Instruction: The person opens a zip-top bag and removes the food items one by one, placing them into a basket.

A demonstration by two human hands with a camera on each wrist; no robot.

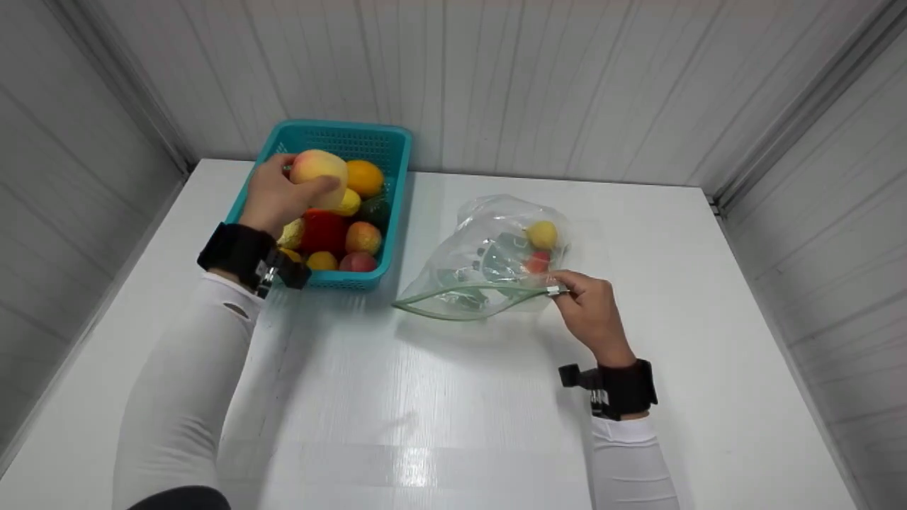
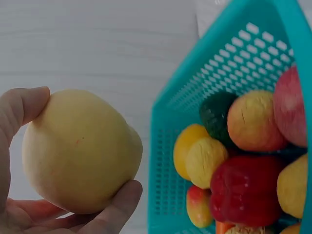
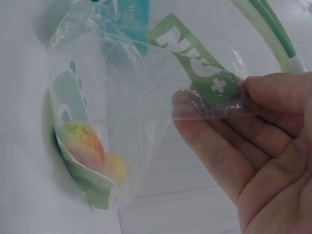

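My left hand grips a large pale-yellow peach with a pink blush, held up over the left part of a teal basket. Fingers and thumb wrap its sides in the left wrist view. Over the table's right half, my right hand pinches the green-zip edge of a clear plastic bag beside its slider. The bag's mouth gapes toward me. Inside it lie a small yellow fruit and a red-and-yellow mango-like fruit.
Within the basket are a red bell pepper, an avocado, an orange and several other fruits. The basket stands at the back left of a white table. Ribbed panels rise behind the table and at both sides.
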